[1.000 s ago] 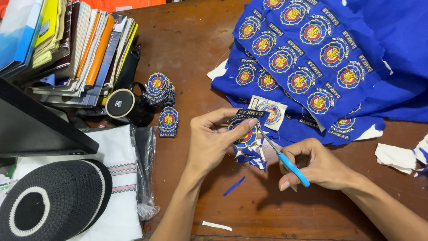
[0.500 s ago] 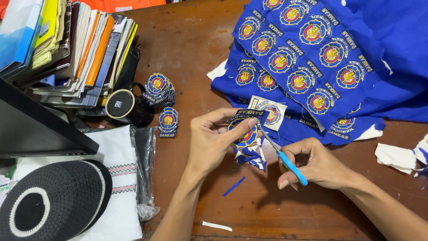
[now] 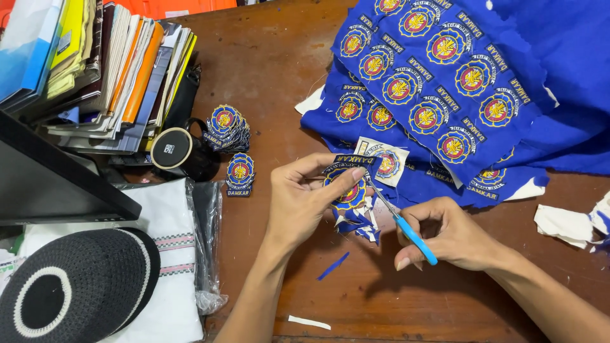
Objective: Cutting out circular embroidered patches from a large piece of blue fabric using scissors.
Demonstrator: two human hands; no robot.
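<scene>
Above the wooden tabletop (image 3: 273,76), a round embroidered patch (image 3: 346,190) is pinched in the left hand (image 3: 302,203). Blue-handled scissors (image 3: 406,225) are gripped by the right hand (image 3: 448,235), blades at the patch's edge. Blue patch cloth (image 3: 457,89) lies just beyond.

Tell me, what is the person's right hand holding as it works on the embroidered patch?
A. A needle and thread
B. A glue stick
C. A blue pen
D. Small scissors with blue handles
D: the right hand grips small scissors with blue handles, their blades reaching to the edge of the blue embroidered patch that the left hand pinches above the wooden table.
</scene>
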